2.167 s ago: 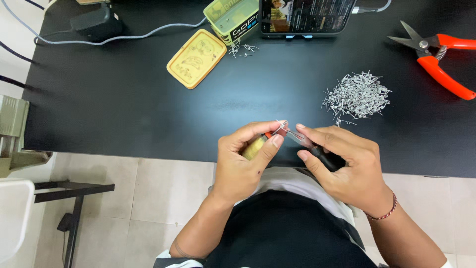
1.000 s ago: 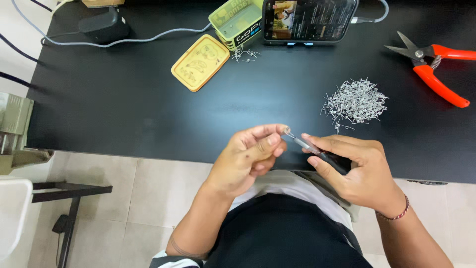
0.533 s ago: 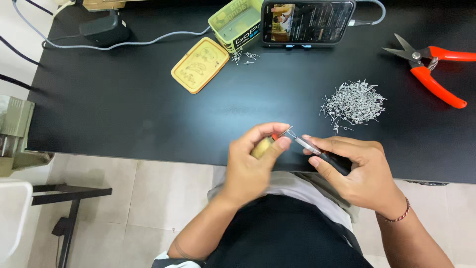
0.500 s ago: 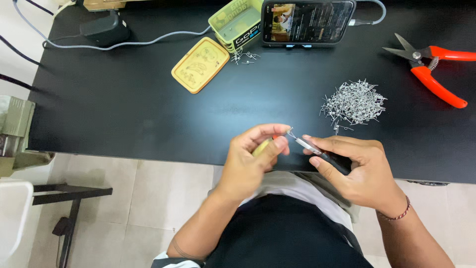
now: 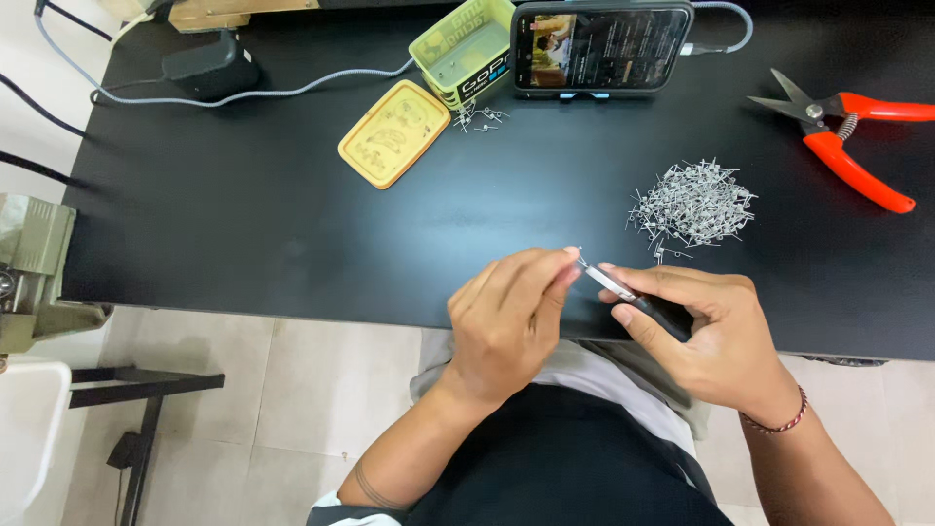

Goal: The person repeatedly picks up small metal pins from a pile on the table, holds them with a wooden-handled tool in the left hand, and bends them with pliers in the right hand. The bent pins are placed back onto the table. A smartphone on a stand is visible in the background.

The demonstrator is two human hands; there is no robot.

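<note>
At the near edge of the black table (image 5: 243,234), the right hand (image 5: 706,336) is closed around a small tool with a dark handle and a thin metal tip (image 5: 623,289), which points to the left. The left hand (image 5: 506,321) has its fingers curled, and its fingertips (image 5: 565,268) pinch something tiny at this tip, too small to identify. A pile of small metal pieces (image 5: 693,203) lies just beyond the hands, and red-handled cutters (image 5: 847,146) lie farther to the right.

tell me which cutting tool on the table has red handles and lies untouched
The red-handled snips at the table's far right edge lie untouched. The other tool, the slim black-handled tool, is in the right hand.
</note>
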